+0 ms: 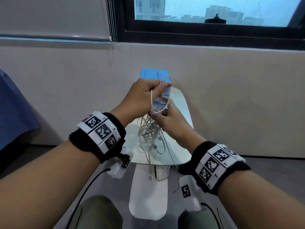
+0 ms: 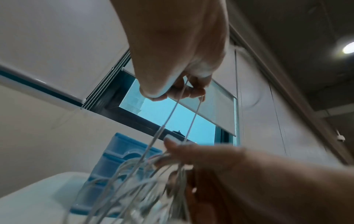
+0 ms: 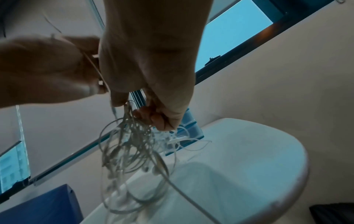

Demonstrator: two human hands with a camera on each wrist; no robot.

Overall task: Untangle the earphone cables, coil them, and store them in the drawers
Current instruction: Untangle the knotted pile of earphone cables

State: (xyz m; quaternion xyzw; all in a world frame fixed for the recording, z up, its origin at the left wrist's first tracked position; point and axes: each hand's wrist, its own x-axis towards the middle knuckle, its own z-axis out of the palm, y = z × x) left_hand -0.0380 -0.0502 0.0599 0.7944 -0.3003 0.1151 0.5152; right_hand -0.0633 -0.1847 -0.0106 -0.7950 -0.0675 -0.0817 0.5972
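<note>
Earphone cables [image 1: 151,133] hang in one pale tangled bunch from my two hands, above the white table [image 1: 183,116], with several strands trailing past its near edge at six o'clock. My left hand [image 1: 140,98] sits higher, at about eleven o'clock from the right one, its thumb and fingertips pinched on a strand that arches up and over in a loop in front of the blue drawer unit [image 1: 154,74]. From the left wrist camera I see two taut strands [image 2: 172,115] running down from that pinch to the other hand. My right hand [image 1: 168,119] is lower, fingers curled round the top of the knot, so the bulk of the tangle dangles beneath it; the right wrist view shows the loops [image 3: 130,145] hanging from those curled fingers [image 3: 159,119], with small earbuds among them just above the tabletop [image 3: 249,151]. The drawer unit stands at twelve o'clock on the far end of the table, against the beige wall, below the dark-framed window [image 1: 214,12]. Both wrists wear black bands with square black-and-white markers [image 1: 102,129]. A blue cloth [image 1: 14,109] lies at nine o'clock.
</note>
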